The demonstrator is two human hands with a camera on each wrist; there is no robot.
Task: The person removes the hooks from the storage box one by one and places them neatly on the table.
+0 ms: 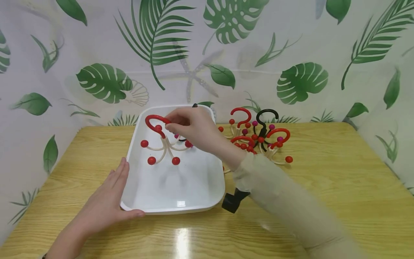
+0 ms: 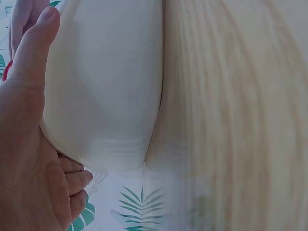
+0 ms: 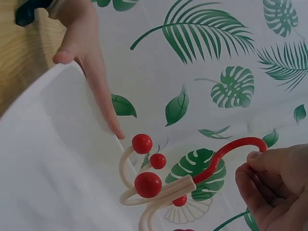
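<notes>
Your right grip (image 1: pixel 194 124) pinches the free end of the red hook handle (image 1: pixel 156 117); the ball-tipped claw (image 1: pixel 164 143) hangs over the white tray (image 1: pixel 197 183). Your left grip (image 1: pixel 108 196) lies spread against the tray's near left corner. Judged light, stiff in the stem, prongs perhaps springy. Smooth handle may swivel: hold it nearer the stem, keep your fingers off the red balls (image 1: pixel 151 160).

Red-hooked hanger (image 1: pixel 165 141) above white tray (image 1: pixel 174 192)
</notes>
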